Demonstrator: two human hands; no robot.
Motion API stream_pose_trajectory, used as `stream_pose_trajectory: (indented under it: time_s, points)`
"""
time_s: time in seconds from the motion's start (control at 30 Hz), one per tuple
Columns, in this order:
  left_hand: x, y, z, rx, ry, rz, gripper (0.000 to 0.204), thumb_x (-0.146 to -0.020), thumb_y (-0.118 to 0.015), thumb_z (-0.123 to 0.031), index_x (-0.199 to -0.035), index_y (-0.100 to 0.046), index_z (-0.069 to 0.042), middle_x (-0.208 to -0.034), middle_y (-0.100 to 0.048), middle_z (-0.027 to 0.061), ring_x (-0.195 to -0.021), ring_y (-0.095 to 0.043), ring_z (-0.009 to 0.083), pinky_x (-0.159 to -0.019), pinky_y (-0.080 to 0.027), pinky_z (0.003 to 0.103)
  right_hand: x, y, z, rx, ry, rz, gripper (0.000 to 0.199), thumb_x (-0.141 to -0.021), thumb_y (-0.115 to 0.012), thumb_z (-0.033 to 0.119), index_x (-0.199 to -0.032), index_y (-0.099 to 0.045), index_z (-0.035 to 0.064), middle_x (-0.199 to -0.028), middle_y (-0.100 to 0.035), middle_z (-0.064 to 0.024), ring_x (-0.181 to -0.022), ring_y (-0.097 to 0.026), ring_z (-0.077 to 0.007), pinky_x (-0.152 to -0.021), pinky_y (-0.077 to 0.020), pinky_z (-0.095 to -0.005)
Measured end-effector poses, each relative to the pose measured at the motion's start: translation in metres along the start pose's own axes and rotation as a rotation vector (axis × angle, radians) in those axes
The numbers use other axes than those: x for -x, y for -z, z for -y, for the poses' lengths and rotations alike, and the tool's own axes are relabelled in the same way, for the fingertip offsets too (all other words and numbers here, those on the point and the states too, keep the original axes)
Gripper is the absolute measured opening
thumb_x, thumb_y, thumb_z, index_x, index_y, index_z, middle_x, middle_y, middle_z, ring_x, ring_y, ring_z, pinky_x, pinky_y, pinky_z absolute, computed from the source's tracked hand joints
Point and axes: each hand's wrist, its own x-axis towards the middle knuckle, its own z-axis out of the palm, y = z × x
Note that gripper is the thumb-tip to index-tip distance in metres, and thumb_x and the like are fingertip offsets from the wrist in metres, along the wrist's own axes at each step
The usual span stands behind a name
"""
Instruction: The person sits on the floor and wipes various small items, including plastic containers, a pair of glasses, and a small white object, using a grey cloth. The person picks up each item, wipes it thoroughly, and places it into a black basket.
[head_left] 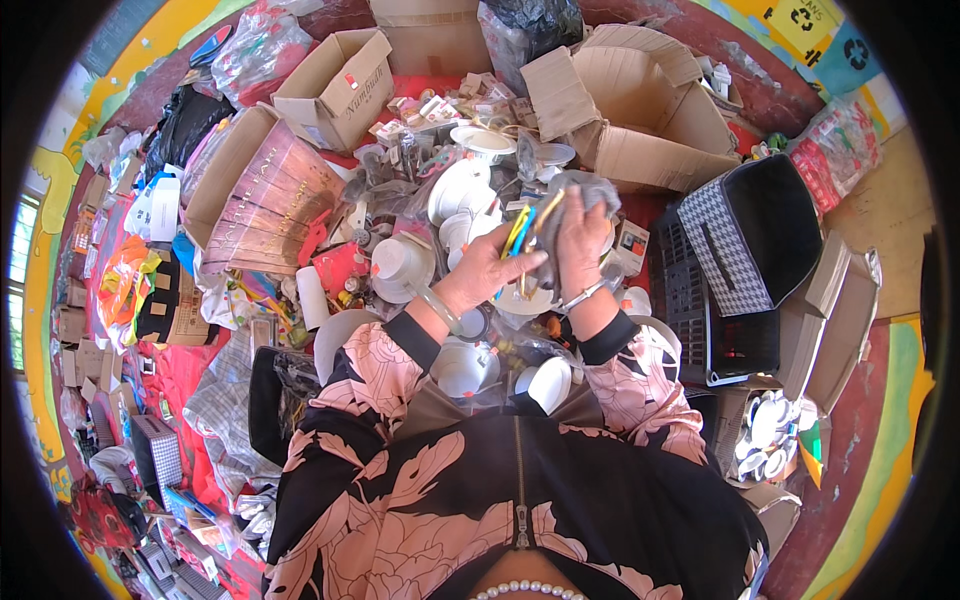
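Note:
Both hands meet over a heap of loose goods. My left hand (485, 272) is closed round thin, cord-like yellow, blue and dark strips (518, 230), whose exact kind I cannot make out. My right hand (580, 245) grips a soft grey bundle (598, 192), perhaps cloth or film, pressed against those strips. Beneath and around the hands lie white round lamp-like fittings: a stack of white discs (462, 192), a white cup-shaped piece (402, 265) left of my left wrist, and a white dome (466, 366) close to my body.
Open cardboard boxes stand at the back left (340, 92) and back right (645, 115). A pink printed carton (270, 200) leans on the left. Black plastic crates (690, 280) and a checked black bin (750, 235) stand on the right. A box of white pieces (768, 435) sits at lower right.

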Motion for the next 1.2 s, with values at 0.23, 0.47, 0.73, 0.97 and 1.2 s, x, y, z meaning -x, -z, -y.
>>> stream_pose_trajectory:
  time_s: [0.23,0.47,0.73,0.97,1.2]
  points:
    - [-0.017,0.016,0.003,0.487,-0.130,-0.374,0.026,-0.087,-0.058,-0.020,-0.106,-0.054,-0.003,-0.092,-0.057,0.0003,-0.078,-0.052,0.0089,-0.070,-0.044,0.024,0.030,-0.011,-0.005,0.441,0.552,0.522,0.033,-0.084,-0.052,0.020,-0.107,-0.052,-0.0038,-0.101,-0.050,-0.0236,-0.098,-0.047,-0.0395,-0.084,-0.0400,-0.0428]
    - [-0.014,0.039,-0.013,0.671,-0.216,-0.464,0.029,-0.086,-0.059,-0.020,-0.110,-0.052,-0.008,-0.099,-0.058,0.0037,-0.084,-0.057,0.0139,-0.073,-0.049,0.031,0.046,0.000,0.013,0.518,0.566,0.802,0.027,-0.082,-0.055,0.018,-0.099,-0.055,-0.0030,-0.093,-0.051,-0.0212,-0.090,-0.049,-0.0377,-0.079,-0.0420,-0.0421]
    - [-0.007,0.055,-0.022,0.733,-0.246,-0.351,0.038,-0.088,-0.054,-0.024,-0.117,-0.048,0.000,-0.106,-0.058,0.0129,-0.099,-0.057,0.0261,-0.081,-0.049,0.037,0.028,0.020,0.001,0.041,-0.220,0.531,0.030,-0.089,-0.053,0.034,-0.089,-0.058,0.0044,-0.076,-0.058,0.0009,-0.068,-0.053,-0.0110,-0.063,-0.0436,-0.0252]
    - [-0.009,0.032,-0.012,0.605,-0.151,-0.288,0.029,-0.088,-0.051,-0.014,-0.114,-0.050,-0.001,-0.100,-0.060,0.0115,-0.087,-0.061,0.0214,-0.075,-0.051,0.034,0.040,0.012,-0.009,-0.047,0.186,0.710,0.053,-0.091,-0.043,0.037,-0.126,-0.040,-0.0022,-0.124,-0.045,-0.0219,-0.118,-0.041,-0.0274,-0.099,-0.0296,-0.0338]
    - [-0.011,0.015,0.009,-0.198,-0.305,-0.232,0.034,-0.085,-0.054,-0.010,-0.118,-0.046,-0.003,-0.098,-0.060,0.0061,-0.084,-0.054,0.0112,-0.077,-0.045,0.027,0.037,0.003,-0.011,0.342,0.196,0.576,0.064,-0.091,-0.040,0.042,-0.130,-0.031,-0.0068,-0.135,-0.025,-0.0325,-0.128,-0.022,-0.0428,-0.106,-0.0188,-0.0382]
